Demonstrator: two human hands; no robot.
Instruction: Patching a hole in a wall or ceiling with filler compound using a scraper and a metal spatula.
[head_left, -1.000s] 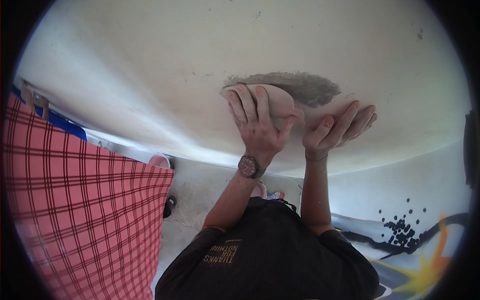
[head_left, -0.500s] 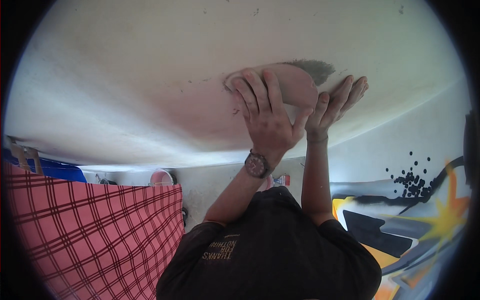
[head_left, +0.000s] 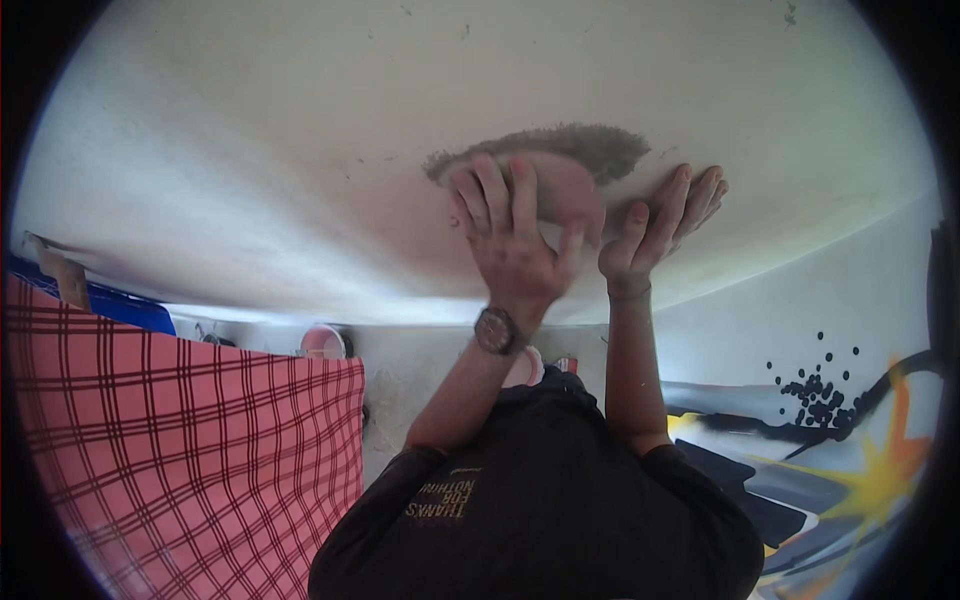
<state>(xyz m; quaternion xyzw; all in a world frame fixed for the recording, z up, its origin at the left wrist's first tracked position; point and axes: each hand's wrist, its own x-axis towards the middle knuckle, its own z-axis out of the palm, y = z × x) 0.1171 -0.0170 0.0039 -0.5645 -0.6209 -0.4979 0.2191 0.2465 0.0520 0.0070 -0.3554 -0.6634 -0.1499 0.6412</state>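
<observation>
Across the pale surface (head_left: 300, 130) above me spreads a dark grey rough patch (head_left: 620, 150). My left hand (head_left: 515, 240), with a watch at its wrist, holds a thin, pale pinkish sheet (head_left: 570, 190) with a rounded edge against this patch. Its fingers lie over the sheet's left part, and the thumb is by its near edge. What the sheet is made of, I cannot tell. Farther right, my right hand (head_left: 665, 225) rests against the surface with its fingers stretched out and holds nothing. It is apart from the sheet.
A pink checked cloth (head_left: 200, 430) hangs at lower left, with a blue sheet (head_left: 130, 312) behind it. Below stand a pink bucket (head_left: 322, 342) and a pink-rimmed container (head_left: 527, 368). At right is a wall with a colourful spray-painted mural (head_left: 880, 470).
My left hand and the sheet have shifted left and slightly nearer. More of the grey patch shows along the sheet's far and left edges. My right hand stays near its place on the surface.
</observation>
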